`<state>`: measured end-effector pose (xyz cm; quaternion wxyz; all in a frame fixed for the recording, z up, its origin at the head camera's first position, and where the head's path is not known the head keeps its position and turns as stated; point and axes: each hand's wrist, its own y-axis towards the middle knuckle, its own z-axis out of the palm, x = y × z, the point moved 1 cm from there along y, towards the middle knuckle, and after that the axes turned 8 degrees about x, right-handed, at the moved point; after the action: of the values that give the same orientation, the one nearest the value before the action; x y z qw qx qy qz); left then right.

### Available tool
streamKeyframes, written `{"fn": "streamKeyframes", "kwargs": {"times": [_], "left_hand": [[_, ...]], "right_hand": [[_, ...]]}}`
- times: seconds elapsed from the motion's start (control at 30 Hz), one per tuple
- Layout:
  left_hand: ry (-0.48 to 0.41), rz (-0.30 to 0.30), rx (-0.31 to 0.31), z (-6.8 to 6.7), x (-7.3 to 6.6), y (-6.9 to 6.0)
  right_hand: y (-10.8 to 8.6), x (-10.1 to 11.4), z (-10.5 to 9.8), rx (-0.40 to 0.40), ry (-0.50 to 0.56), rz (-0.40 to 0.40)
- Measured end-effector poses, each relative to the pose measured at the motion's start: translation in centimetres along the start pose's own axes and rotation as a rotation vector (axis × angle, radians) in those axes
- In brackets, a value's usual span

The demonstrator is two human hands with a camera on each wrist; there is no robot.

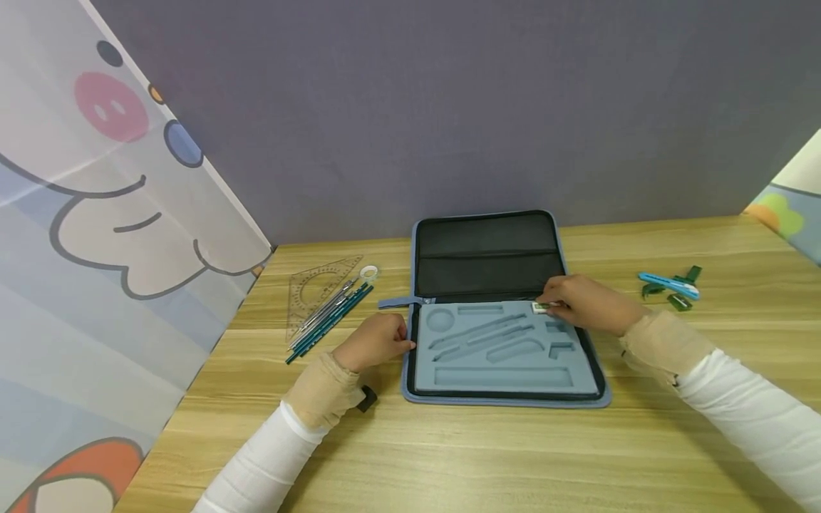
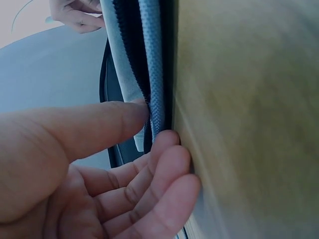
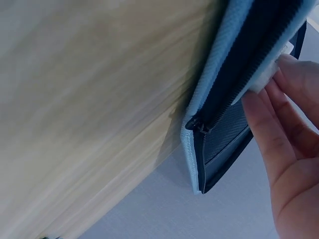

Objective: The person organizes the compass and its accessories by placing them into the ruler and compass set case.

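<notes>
A blue zippered case (image 1: 507,403) lies unfolded on the table, its lower half filled by a pale blue foam insert (image 1: 494,362) with shaped recesses. At the insert's upper right, my right hand (image 1: 580,303) pinches a small white and green eraser (image 1: 539,308) at a recess. The right wrist view shows the white eraser (image 3: 264,78) between thumb and fingers, partly covered by them. My left hand (image 1: 377,342) holds the case's left edge. In the left wrist view its thumb presses the zipper edge (image 2: 155,89) while the fingers curl against the outer side.
Left of the case lie a clear set square (image 1: 301,292), a white ring-shaped item (image 1: 368,273) and several green pencils and silver pens (image 1: 330,320). At right, a blue cutter knife (image 1: 670,283) lies among small green pieces (image 1: 680,303). A grey partition (image 1: 449,128) stands behind.
</notes>
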<state>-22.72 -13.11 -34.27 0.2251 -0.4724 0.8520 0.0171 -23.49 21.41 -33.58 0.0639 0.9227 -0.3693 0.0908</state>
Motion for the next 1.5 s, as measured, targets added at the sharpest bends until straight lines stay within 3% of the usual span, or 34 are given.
{"fn": "streamKeyframes", "kwargs": {"times": [0.57,0.83,1.2,1.5], "left_hand": [[-0.008,-0.003,0.004,0.06,0.06,0.09],[-0.008,-0.012,0.007,-0.03,-0.03,0.04],[-0.025,-0.002,0.006,0.02,0.05,-0.01],[-0.021,0.005,0.002,-0.04,0.10,-0.01]], "right_hand": [[0.18,0.03,0.29,-0.048,0.005,0.026],[0.15,0.45,0.47,-0.031,0.027,0.087],[0.16,0.59,0.38,-0.045,0.046,0.093],[0.14,0.90,0.15,-0.030,0.064,0.146]]}}
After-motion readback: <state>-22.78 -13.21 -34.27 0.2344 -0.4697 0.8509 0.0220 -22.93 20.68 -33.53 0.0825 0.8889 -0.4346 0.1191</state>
